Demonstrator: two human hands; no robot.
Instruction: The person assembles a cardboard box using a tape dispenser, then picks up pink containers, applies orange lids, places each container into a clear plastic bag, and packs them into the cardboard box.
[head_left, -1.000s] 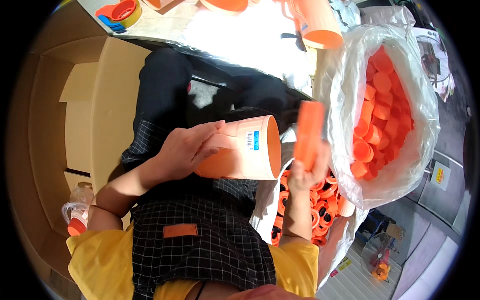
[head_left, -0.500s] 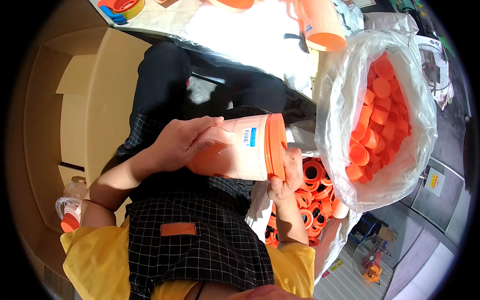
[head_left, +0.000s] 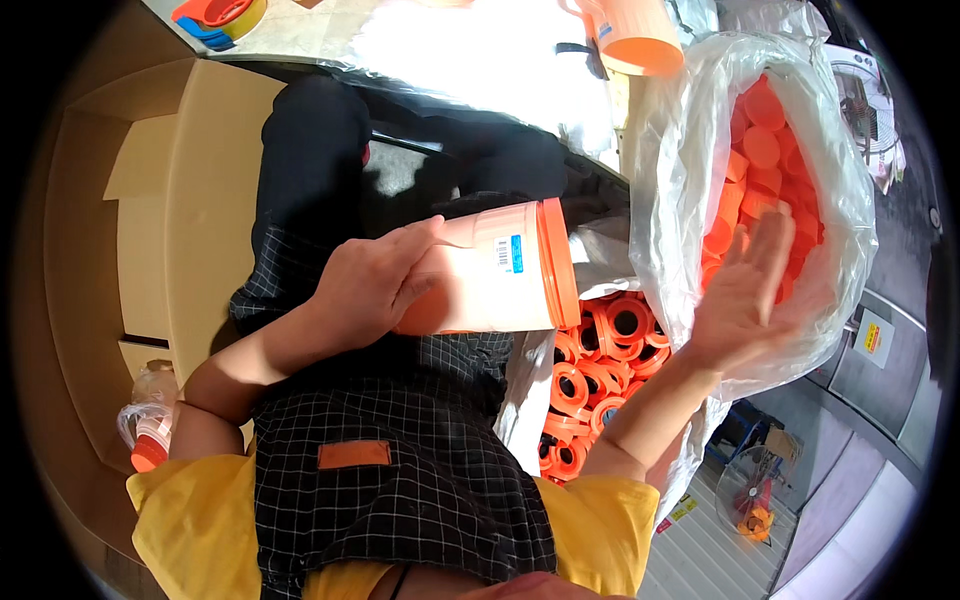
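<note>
Pale peach cylindrical plastic jug (head_left: 500, 290), fitted with a round orange plastic lid (head_left: 560, 265): centre of frame, held sideways, lid end right. Likely light, stiff, slightly slippery; best gripped around the barrel. Left hand (head_left: 370, 285): fingers wrapped about the jug's left end. Right hand (head_left: 742, 305): fingers extended, nothing visibly held, right of frame, well apart from the jug, before orange plastic caps (head_left: 762, 148) in a translucent plastic bag (head_left: 675, 180); contact unclear.

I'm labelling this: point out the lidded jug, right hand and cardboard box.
Lidded jug (head_left: 480, 278), head view: its side wall.
Right hand (head_left: 742, 298), head view: its middle.
Cardboard box (head_left: 215, 220), head view: broad panel.
</note>
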